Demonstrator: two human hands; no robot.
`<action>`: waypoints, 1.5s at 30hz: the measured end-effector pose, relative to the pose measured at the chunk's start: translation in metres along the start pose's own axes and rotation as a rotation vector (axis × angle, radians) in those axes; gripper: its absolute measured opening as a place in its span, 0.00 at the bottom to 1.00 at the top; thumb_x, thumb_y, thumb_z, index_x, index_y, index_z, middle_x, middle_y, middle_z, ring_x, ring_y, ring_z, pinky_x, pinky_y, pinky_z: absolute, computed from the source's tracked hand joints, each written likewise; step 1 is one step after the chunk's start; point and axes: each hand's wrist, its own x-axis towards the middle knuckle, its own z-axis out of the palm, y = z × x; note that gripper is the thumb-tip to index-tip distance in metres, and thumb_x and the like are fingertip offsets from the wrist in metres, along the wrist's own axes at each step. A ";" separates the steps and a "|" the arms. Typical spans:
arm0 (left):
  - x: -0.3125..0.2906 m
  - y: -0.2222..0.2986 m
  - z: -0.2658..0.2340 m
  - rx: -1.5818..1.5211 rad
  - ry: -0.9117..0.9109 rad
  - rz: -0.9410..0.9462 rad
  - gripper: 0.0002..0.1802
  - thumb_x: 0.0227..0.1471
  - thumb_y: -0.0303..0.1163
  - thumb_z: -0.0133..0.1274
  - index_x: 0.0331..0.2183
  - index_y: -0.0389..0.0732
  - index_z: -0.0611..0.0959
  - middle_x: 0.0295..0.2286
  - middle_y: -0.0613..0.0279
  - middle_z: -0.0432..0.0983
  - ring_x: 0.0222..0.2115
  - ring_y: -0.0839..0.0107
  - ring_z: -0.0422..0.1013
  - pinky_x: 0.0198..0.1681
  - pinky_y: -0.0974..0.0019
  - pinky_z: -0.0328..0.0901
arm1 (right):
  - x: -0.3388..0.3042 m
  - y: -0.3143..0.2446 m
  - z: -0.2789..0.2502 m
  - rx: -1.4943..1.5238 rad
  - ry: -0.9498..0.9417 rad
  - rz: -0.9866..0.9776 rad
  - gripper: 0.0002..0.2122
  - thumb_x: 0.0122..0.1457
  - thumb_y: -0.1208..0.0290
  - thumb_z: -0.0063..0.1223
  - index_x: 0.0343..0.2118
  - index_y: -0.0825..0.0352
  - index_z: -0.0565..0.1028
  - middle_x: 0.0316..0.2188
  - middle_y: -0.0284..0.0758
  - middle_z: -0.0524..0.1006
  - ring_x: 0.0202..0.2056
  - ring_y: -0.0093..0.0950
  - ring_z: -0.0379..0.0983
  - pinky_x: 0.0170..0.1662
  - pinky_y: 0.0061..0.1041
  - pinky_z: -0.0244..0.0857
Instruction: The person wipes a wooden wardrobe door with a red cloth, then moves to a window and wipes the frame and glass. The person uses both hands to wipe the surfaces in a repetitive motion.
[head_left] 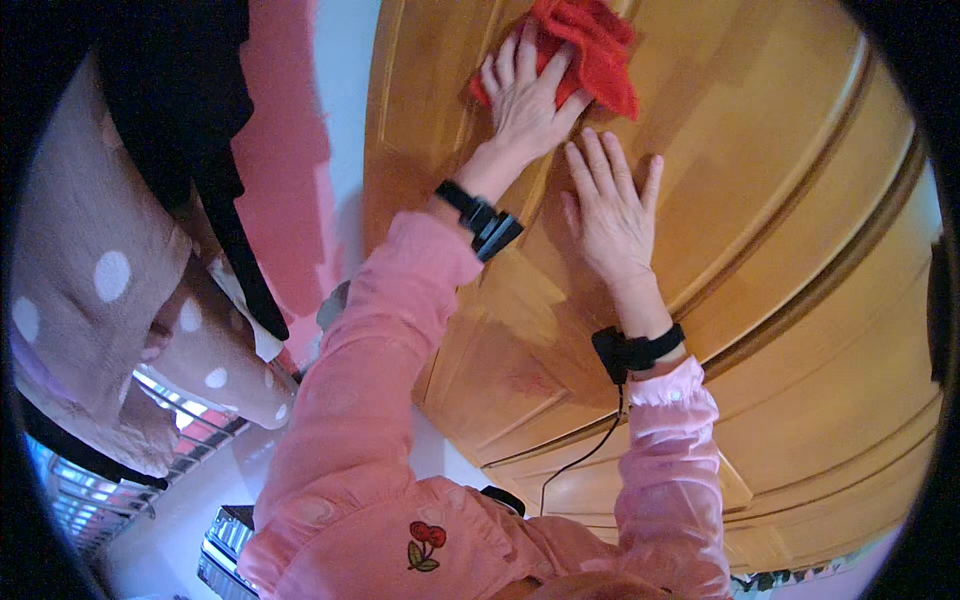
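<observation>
My left hand [530, 100] presses a red cloth [600, 60] against a varnished wooden door [760, 130] near the top of the view. Its fingers are spread over the cloth, which bunches up beside the thumb and forefinger. Just below and to the right, my right hand [615, 210] lies flat on the bare wood, fingers stretched out and apart, with nothing in it. Both wrists wear black straps with small devices, and pink sleeves cover my forearms.
Brown cloth with white dots [110, 275] and a black garment [175, 100] hang on the left. Behind them is a pink wall [285, 150]. A metal rack [210, 435] stands at the lower left. A thin black cable [590, 455] trails from my right wrist strap.
</observation>
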 end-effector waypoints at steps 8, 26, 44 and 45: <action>0.057 -0.088 0.010 -0.069 -0.101 -0.506 0.41 0.64 0.56 0.42 0.69 0.42 0.59 0.70 0.45 0.44 0.70 0.44 0.41 0.71 0.37 0.33 | 0.001 -0.003 -0.003 -0.031 -0.021 0.006 0.27 0.64 0.59 0.52 0.66 0.55 0.67 0.71 0.27 0.60 0.72 0.28 0.52 0.72 0.59 0.31; -0.179 -0.035 -0.012 -0.226 -0.030 -0.939 0.44 0.59 0.59 0.49 0.69 0.48 0.60 0.69 0.47 0.48 0.67 0.38 0.47 0.68 0.36 0.41 | 0.000 -0.007 0.000 0.000 0.036 -0.010 0.27 0.56 0.63 0.59 0.60 0.57 0.72 0.68 0.32 0.63 0.70 0.32 0.55 0.71 0.59 0.36; -0.198 0.225 -0.022 -0.276 -0.167 0.047 0.35 0.42 0.52 0.61 0.53 0.52 0.80 0.64 0.47 0.58 0.67 0.40 0.48 0.67 0.29 0.39 | -0.200 0.095 -0.084 0.116 0.210 0.178 0.25 0.53 0.67 0.59 0.57 0.60 0.74 0.69 0.40 0.63 0.69 0.39 0.57 0.73 0.47 0.32; -0.202 0.222 -0.021 -0.253 -0.158 0.082 0.35 0.42 0.52 0.61 0.53 0.52 0.80 0.64 0.48 0.58 0.67 0.40 0.48 0.67 0.30 0.39 | -0.202 0.093 -0.078 0.130 0.241 0.179 0.25 0.53 0.67 0.58 0.57 0.61 0.73 0.69 0.41 0.63 0.69 0.39 0.58 0.73 0.47 0.31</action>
